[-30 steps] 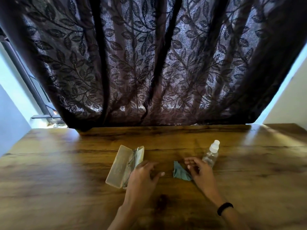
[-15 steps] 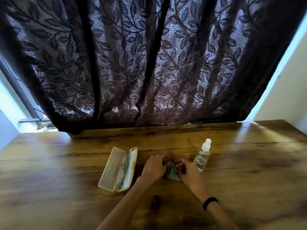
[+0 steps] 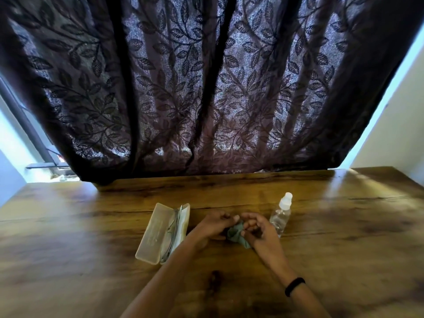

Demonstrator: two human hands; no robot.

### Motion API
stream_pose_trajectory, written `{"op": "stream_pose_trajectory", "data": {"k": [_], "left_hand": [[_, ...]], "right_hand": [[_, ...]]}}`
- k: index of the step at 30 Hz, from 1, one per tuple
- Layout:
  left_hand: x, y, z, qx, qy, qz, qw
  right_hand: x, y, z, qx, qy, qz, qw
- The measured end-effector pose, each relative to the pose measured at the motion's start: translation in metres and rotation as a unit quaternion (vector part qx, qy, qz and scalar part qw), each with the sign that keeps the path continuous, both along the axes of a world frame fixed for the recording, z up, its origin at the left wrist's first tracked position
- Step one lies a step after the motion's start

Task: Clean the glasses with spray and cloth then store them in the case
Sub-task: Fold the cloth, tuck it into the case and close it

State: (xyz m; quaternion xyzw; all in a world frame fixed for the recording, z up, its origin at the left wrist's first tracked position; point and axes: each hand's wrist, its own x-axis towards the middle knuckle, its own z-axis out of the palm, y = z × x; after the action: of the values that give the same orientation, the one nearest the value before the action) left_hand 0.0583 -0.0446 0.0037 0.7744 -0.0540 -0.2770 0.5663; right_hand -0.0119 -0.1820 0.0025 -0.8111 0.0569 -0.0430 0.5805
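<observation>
A: Where is the cloth?
B: The small green cloth is bunched up between the two hands, low over the wooden worktop, near the middle.

A: What are the hands doing?
B: The left hand has its fingers curled shut on the left side of the cloth. The right hand has its fingers bent around the right side. So each grip is closed on the cloth.

A: And the glasses?
B: The glasses lie in the open glasses case, just left of the left hand. The case is pale and its lid is flipped open.

A: Where is the spray?
B: The clear spray bottle stands upright with a white cap, just right of the right hand and a bit farther away.

A: Anything else?
B: A black band sits on the right wrist. A dark curtain with leaf shapes hangs behind the far edge of the worktop.
</observation>
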Motion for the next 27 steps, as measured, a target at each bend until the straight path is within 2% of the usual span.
{"op": "stream_pose_trajectory", "data": {"k": [2, 4, 10, 15, 18, 21, 24, 27], "left_hand": [[-0.002, 0.002, 0.002, -0.027, -0.018, 0.0, 0.999], [-0.003, 0.003, 0.002, -0.024, -0.072, 0.004, 0.997], [-0.007, 0.005, 0.012, 0.055, -0.251, -0.033, 0.966], [-0.007, 0.007, 0.018, 0.042, -0.308, 0.008, 0.951], [-0.006, 0.01, 0.023, 0.021, -0.325, -0.023, 0.945], [-0.006, 0.014, 0.03, 0.015, -0.354, -0.063, 0.933], [-0.007, 0.016, 0.037, -0.008, -0.371, -0.056, 0.927], [-0.01, 0.017, 0.046, -0.027, -0.386, -0.046, 0.921]], "right_hand": [[0.001, 0.002, 0.002, 0.003, 0.002, 0.002, 1.0], [0.002, 0.003, 0.003, 0.009, 0.009, 0.007, 1.0], [0.002, 0.004, 0.007, 0.11, 0.035, 0.017, 0.993], [0.004, 0.001, 0.02, 0.052, -0.041, 0.01, 0.998], [0.006, 0.002, 0.031, 0.039, -0.091, 0.007, 0.995], [0.008, -0.002, 0.04, -0.014, -0.152, 0.003, 0.988], [0.01, -0.003, 0.048, -0.054, -0.197, 0.016, 0.979], [0.013, -0.003, 0.056, -0.054, -0.212, 0.032, 0.975]]}}
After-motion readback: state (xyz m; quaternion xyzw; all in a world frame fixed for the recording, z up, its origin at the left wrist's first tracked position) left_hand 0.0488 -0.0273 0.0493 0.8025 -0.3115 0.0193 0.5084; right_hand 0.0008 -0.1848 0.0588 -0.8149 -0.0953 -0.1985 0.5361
